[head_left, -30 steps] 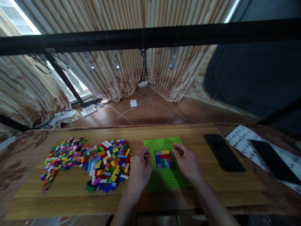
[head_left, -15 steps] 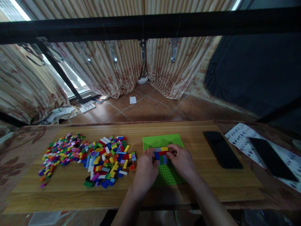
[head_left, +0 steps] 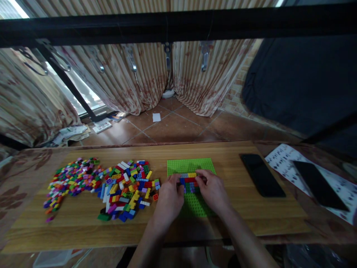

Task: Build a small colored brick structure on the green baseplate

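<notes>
Centrally, green baseplate (head_left: 195,207): flat on the wooden table (head_left: 83,232), just right of centre in the lower half of the frame, partly covered by both hands.
Brick build (head_left: 189,180): on the baseplate, between the hands; a grey and yellow row lies along its far edge, with red, blue and purple pieces nearer the bottom of the frame.
Left hand (head_left: 169,195): lower centre, fingers curled and only slightly open, fingertips at the left end of the build; whether a loose brick is pinched there I cannot tell.
Right hand (head_left: 213,188): right of the build, thumb and fingers bent close together at its right end; their grip is too small to make out.
Larger bricks (head_left: 125,190): a mixed-colour heap left of the left hand, lower left of centre.
Smaller pieces (head_left: 74,176): a dense spread farther toward the left edge, meeting the larger heap.
Black phone (head_left: 262,175): lower right, on the table, well apart from the right hand.
Printed sheet (head_left: 279,158): at the right edge, beyond the table, a dark flat device (head_left: 319,185) lying across it.
Striped curtains (head_left: 145,78): upper centre, behind a black bar (head_left: 178,24).
</notes>
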The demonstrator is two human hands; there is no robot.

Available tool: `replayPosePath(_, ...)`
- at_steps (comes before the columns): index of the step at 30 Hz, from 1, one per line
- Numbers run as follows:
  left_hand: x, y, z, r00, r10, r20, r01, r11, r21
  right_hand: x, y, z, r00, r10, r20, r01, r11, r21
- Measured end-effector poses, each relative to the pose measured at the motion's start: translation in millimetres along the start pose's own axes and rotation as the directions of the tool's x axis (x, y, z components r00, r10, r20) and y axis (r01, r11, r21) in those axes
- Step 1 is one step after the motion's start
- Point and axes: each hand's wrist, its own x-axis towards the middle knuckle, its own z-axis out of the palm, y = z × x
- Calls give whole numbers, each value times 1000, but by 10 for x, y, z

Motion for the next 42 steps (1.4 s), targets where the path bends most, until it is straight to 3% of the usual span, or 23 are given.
replayPosePath(11, -18, 3, 15, 1000, -1, 25, 1, 1000, 17, 32, -13, 48, 998, -54, 33, 57, 992, -116)
replayPosePath(17, -14, -16, 30, 1000, 1, 6, -1, 1000, 25, 83, -15, 49, 997, -59, 46, 61, 997, -45)
replayPosePath(24, -19, 11, -39, 1000, 12, 6, -12, 999, 32, 55, 52, -44, 990, -136, -47, 135, 991, -21)
replayPosePath(31, -43, 41, -12, 998, 53, 26, -56, 987, 148, 34, 54, -18, 985, -164, 51, 169, 980, -108)
replayPosePath(42, -61, 64, -26, 997, 69, 35, -74, 983, 170, 40, 56, 20, 986, -165, 37, 168, 975, -144)
